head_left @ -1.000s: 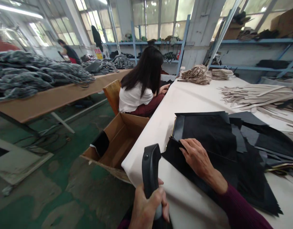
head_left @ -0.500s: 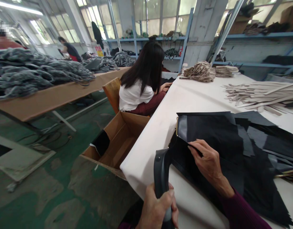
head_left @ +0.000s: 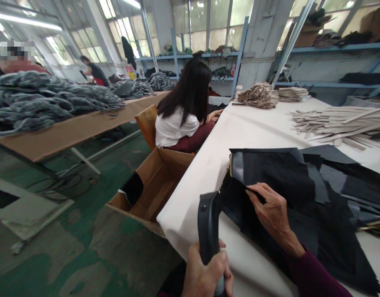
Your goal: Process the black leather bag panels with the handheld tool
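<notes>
In the head view my left hand (head_left: 205, 268) is wrapped around a black, curved-handled tool (head_left: 208, 222), upright at the table's near edge. A round rivet or screw shows near its top, and its upper end meets the corner of a black fabric piece (head_left: 238, 187). My right hand (head_left: 272, 212) pinches that piece's edge between thumb and fingers. Beneath lies a stack of black fabric panels (head_left: 273, 165), with a gold zipper strip (head_left: 230, 165) at its left edge. The working tip of the tool is hidden.
An open cardboard box (head_left: 159, 185) stands left of the white table (head_left: 205, 165). Beyond it a person (head_left: 177, 123) sits on a wooden chair. Bundles of beige strips (head_left: 341, 121) lie on the table. Grey straps (head_left: 38, 99) are heaped on the brown table at left.
The view has shifted slightly, so the background sits a little lower. Both hands keep their grips, and the tool stays at the fabric corner with only a slight shift.
</notes>
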